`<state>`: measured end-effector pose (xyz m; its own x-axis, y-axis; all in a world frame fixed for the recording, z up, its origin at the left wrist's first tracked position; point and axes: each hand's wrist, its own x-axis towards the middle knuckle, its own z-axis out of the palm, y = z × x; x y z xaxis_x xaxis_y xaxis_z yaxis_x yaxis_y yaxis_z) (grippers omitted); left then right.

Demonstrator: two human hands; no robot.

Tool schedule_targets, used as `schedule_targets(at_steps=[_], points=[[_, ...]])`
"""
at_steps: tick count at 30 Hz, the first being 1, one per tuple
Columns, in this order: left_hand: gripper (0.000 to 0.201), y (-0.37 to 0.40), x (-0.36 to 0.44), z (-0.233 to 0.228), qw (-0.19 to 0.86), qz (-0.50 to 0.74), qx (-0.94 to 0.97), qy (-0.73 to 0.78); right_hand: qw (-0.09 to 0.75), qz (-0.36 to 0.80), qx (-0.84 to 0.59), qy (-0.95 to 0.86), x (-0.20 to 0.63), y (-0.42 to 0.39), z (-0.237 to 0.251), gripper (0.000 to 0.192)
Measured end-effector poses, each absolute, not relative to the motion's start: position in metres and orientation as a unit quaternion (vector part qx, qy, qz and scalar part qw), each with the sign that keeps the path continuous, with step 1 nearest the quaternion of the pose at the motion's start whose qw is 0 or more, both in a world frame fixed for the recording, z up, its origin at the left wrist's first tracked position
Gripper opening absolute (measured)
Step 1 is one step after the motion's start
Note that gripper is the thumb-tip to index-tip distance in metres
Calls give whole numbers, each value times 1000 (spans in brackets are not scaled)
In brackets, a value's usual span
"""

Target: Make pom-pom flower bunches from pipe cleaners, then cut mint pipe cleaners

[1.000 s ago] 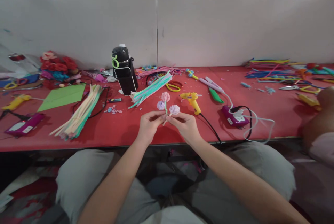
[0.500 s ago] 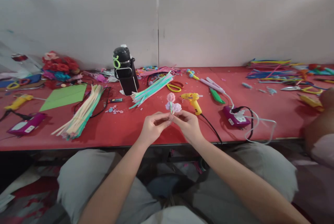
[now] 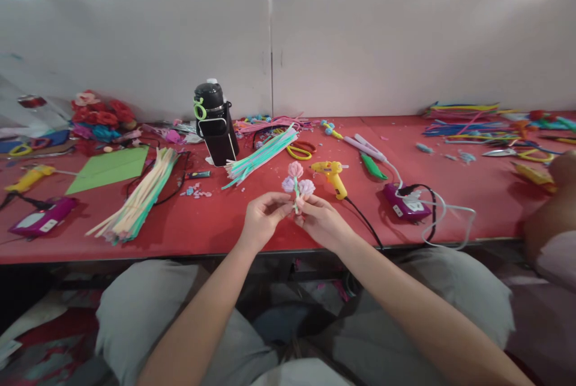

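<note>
A small pipe-cleaner flower sprig [image 3: 296, 170] stands upright between my hands, with a pink bloom at the top, a lilac bloom on either side and a pale green stem. My left hand [image 3: 265, 218] pinches at the lower stem with thumb and forefinger. From the other side, my right hand [image 3: 326, 222] grips the sprig just under the right lilac bloom, where a bit of peach-pink shows at the fingertips. The fingers partly cover the stem's lower end. Just right of the blooms lies a yellow hot glue gun [image 3: 333, 177] on the red table [image 3: 216, 218].
Bundles of pipe cleaners [image 3: 139, 194] [image 3: 263, 155] lie to the left and behind. A black bottle [image 3: 218, 125] stands at the back. Yellow-handled scissors [image 3: 300, 150], a lilac styler-like tool [image 3: 365, 147] and a purple power block [image 3: 406, 202] surround the work spot. Another person's arm [image 3: 551, 206] rests at right.
The blooms have spread apart, so both lilac ones now show beside the pink one. My right fingers have shifted slightly downward and curled more around the stem.
</note>
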<state>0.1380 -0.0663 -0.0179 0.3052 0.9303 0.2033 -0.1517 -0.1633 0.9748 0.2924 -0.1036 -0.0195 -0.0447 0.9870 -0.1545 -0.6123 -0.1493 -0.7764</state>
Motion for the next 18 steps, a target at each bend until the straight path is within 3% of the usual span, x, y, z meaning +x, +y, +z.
schedule_targets(at_steps=[6,12,14,16,18], points=[[15,-73,140,-14,359,528,671,377,617,631,-371,-291,289,-106,-18,41],[32,-70,142,-17,585,475,550,360,628,601,-367,-332,284,-109,-19,37],[35,-64,137,-17,591,480,529,374,626,602,-373,-326,285,-108,-19,38],[30,-59,127,-11,504,505,572,404,615,608,-382,-325,289,-107,-17,40],[26,-59,115,0,344,529,661,406,589,622,-392,-335,295,-106,-15,41]])
